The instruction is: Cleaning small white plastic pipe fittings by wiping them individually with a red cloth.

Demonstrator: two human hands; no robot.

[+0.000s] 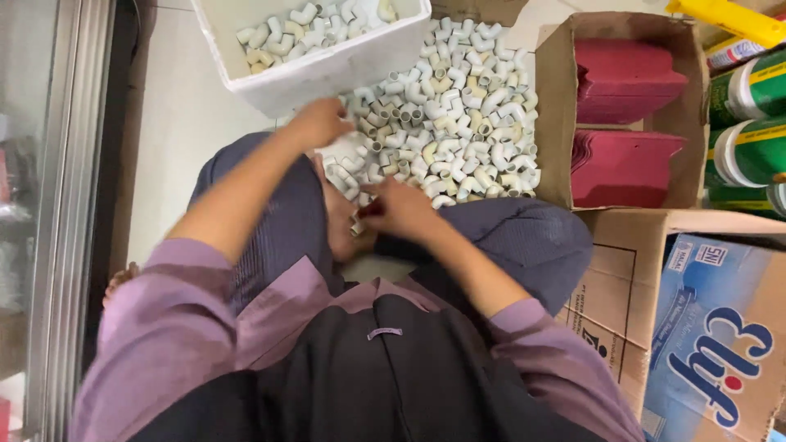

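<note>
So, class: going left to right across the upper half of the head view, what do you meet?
Metal door frame → white tub holding pipe elbows → heap of white pipe elbows on the floor → cardboard box of dark red sheets → green-labelled cans.

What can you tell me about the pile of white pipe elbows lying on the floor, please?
The pile of pipe elbows is a dense heap of short, bent, white to cream fittings, plastic by their look, spread on the pale floor. It lies between the white tub and an open cardboard box. The left hand reaches its near edge.
</note>
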